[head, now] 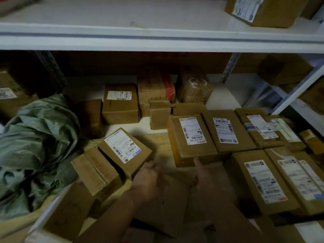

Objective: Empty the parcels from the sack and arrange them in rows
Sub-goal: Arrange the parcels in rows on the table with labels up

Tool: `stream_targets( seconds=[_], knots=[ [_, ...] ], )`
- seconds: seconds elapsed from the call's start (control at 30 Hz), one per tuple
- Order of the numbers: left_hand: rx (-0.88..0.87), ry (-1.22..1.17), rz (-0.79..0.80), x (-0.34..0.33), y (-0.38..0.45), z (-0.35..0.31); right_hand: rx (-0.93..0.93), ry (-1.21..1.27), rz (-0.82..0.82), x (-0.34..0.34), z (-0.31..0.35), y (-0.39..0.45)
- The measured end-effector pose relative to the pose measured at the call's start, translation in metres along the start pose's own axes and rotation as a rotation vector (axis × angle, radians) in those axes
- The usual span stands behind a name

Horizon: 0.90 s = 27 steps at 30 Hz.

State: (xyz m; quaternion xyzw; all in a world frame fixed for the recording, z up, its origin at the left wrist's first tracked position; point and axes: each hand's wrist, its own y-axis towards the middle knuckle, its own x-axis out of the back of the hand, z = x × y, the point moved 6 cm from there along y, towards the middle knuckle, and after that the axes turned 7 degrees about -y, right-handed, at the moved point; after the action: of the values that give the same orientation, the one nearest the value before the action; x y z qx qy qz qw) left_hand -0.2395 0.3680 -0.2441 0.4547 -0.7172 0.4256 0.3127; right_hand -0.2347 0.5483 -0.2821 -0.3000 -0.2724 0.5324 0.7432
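A crumpled green sack (35,146) lies at the left. My left hand (147,179) and my right hand (203,176) grip the two sides of a plain brown parcel (168,199) low in the middle, its top without a label. To the right, labelled parcels lie flat in rows: a yellow-taped one (191,139), one beside it (228,130), and a nearer one (261,181). A labelled box (124,148) sits askew just left of my hands, leaning against a taped box (96,172).
Several more cartons stand at the back under the shelf, such as a labelled box (121,104) and a red-printed one (156,88). A white shelf board (157,37) overhangs the area, with a box (263,9) on top. A white upright (298,88) stands at the right.
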Motion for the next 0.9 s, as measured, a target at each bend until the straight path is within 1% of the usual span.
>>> stream_targets(
  seconds=[0.07, 0.13, 0.2, 0.3, 0.33, 0.43, 0.57, 0.63, 0.7, 0.8, 0.83, 0.87, 0.9],
  knots=[
    [0.130, -0.103, -0.154, 0.011, -0.009, 0.013, -0.004, -0.140, -0.024, 0.005, -0.005, -0.011],
    [0.289, -0.159, -0.234, 0.017, -0.018, 0.029, -0.027, -0.271, -0.035, 0.007, -0.009, -0.019],
    [0.434, -0.190, -0.194, 0.012, -0.026, 0.043, -0.063, -0.361, -0.007, 0.004, -0.013, -0.028],
    [0.565, -0.306, -0.095, 0.001, -0.036, 0.054, -0.112, -0.421, 0.057, -0.002, -0.020, -0.046],
    [0.575, -0.338, -0.057, -0.002, -0.040, 0.055, -0.138, -0.427, 0.077, -0.003, -0.023, -0.053],
    [0.522, -0.398, 0.037, -0.007, -0.045, 0.050, -0.164, -0.381, 0.103, -0.006, -0.029, -0.063],
    [0.431, -0.494, 0.026, 0.002, -0.052, 0.038, -0.118, -0.348, 0.039, -0.001, -0.021, -0.074],
    [0.395, -0.621, 0.016, 0.005, -0.057, 0.033, -0.061, -0.289, -0.034, 0.004, -0.011, -0.078],
    [0.405, -0.846, -0.025, 0.009, -0.064, 0.030, -0.001, -0.262, -0.128, 0.014, 0.002, -0.080],
    [0.449, -1.191, -0.160, 0.019, -0.074, 0.028, 0.108, -0.204, -0.142, 0.027, 0.023, -0.087],
    [0.450, -1.261, -0.199, 0.023, -0.078, 0.027, 0.127, -0.184, -0.156, 0.029, 0.028, -0.095],
    [0.446, -1.295, -0.220, 0.027, -0.080, 0.027, 0.135, -0.182, -0.165, 0.031, 0.033, -0.105],
    [0.428, -1.292, -0.231, 0.031, -0.083, 0.027, 0.169, -0.166, -0.160, 0.035, 0.032, -0.099]
  ],
)
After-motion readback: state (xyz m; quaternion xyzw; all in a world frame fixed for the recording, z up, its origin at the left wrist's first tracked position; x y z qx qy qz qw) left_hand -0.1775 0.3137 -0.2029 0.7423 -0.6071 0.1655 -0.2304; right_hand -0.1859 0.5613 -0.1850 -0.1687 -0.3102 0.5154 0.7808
